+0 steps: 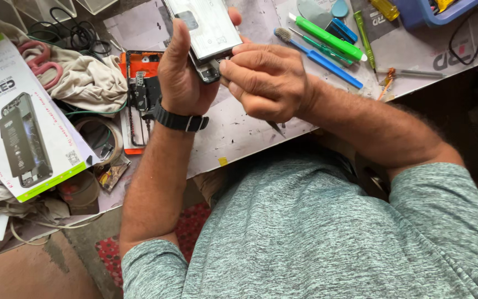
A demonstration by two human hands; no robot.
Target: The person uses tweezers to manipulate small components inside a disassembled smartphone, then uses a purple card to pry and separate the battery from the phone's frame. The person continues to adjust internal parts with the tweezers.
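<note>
My left hand (pixel 182 75), with a black band on the wrist, grips a phone (pixel 203 27) with its pale inner side facing up, held above the work mat (pixel 233 133). My right hand (pixel 264 80) is pinched at the phone's lower end, fingertips touching a dark part there. A thin dark tool tip (pixel 276 128) pokes out below my right hand. Whether the fingers hold a small part is hidden.
An opened orange phone frame (pixel 139 94) lies left of my hands beside cloth (pixel 87 80) and pink scissors (pixel 41 60). A printed box (pixel 17 116) sits far left. Green and blue tools (pixel 327 41) and a blue tray (pixel 430 12) lie at the back right.
</note>
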